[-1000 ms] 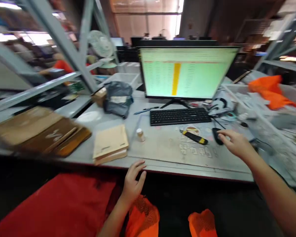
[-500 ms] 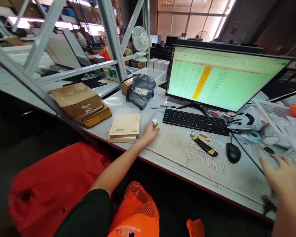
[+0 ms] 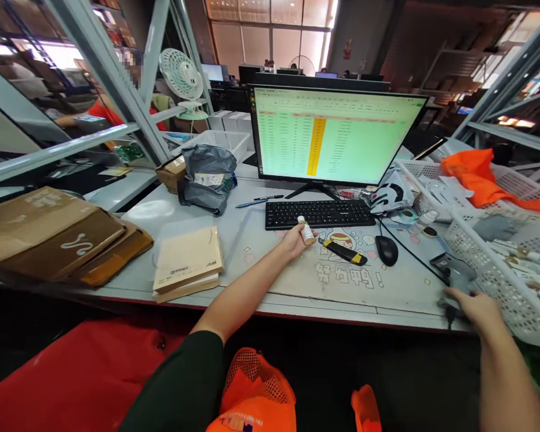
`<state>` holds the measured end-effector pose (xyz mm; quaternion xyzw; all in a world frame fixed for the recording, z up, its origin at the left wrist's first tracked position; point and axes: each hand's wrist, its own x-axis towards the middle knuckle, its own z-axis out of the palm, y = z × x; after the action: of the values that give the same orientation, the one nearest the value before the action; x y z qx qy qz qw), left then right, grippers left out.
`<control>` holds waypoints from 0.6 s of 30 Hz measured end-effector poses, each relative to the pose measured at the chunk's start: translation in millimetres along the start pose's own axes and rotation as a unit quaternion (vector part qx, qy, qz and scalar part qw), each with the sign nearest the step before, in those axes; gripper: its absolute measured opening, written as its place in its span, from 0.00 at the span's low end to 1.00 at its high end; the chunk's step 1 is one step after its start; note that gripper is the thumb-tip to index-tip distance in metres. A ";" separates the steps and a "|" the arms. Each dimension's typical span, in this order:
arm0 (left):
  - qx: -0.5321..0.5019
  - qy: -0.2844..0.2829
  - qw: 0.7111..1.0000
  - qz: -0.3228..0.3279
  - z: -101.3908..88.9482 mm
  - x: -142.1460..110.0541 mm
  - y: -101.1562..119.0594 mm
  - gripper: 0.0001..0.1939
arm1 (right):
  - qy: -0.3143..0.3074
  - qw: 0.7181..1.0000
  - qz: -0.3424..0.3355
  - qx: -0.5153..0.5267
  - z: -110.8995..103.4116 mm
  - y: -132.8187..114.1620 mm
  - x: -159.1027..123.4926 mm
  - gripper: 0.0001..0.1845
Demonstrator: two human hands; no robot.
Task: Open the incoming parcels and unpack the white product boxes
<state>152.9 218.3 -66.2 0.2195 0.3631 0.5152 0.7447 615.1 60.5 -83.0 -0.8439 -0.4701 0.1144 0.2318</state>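
- The hands are well apart: the left hand (image 3: 296,242) is closed around a small cylindrical bottle (image 3: 306,233) with a smooth white cap, tilted above the mat, just in front of the keyboard
- The right hand (image 3: 482,309) is at the near right edge, its fingers at the handle of a smooth grey handheld scanner (image 3: 459,273); whether they are fully wrapped around it I cannot tell
- The bottle sits just left of a slim cutter (image 3: 344,252), black with yellow ends, lying slantwise on a scuffed, pale printed mat (image 3: 299,283)
- Farther back is the long black keyboard (image 3: 319,214) with its rows of square keys, and right of the cutter a rounded black mouse (image 3: 387,250)
- Near left on the pale, smooth bench (image 3: 247,186) lie flat cream paper packets (image 3: 189,258), beside a creased brown cardboard box (image 3: 49,234)
- Far left, a wrinkled grey plastic parcel (image 3: 209,179) bulges unevenly
- At the far side stands a flat, rectangular monitor (image 3: 330,138) with a glossy glow
- On the right, white plastic baskets (image 3: 481,273) have walls pierced with small holes; limp orange fabric (image 3: 470,168) drapes over the far one
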 end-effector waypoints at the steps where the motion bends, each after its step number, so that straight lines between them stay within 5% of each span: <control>1: -0.001 -0.012 1.000 0.000 -1.1 -2.6 -2.4 0.09 | 0.000 0.996 0.027 0.085 -2.0 -7.7 -10.9 0.29; 3: -0.003 -0.035 0.999 0.004 -1.7 -7.4 -8.1 0.15 | -0.032 0.957 0.081 0.276 -3.6 -27.6 -36.4 0.26; 6: 0.007 -0.076 0.997 0.022 -0.9 -12.7 -19.2 0.27 | -0.126 0.898 0.045 0.420 5.4 -71.1 -75.0 0.23; 12: 0.034 -0.120 0.990 0.061 -0.6 -21.1 -36.9 0.22 | -0.292 0.903 -0.009 0.316 53.2 -162.4 -133.8 0.20; 18: 0.029 -0.114 0.991 0.065 0.2 -23.6 -35.5 0.20 | -0.342 0.891 -0.016 0.297 65.1 -182.2 -156.5 0.16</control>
<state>169.7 183.2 -83.5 0.3215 0.2758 0.5237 0.7392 370.2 28.6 -52.5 -0.6368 -0.4778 0.5267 0.2979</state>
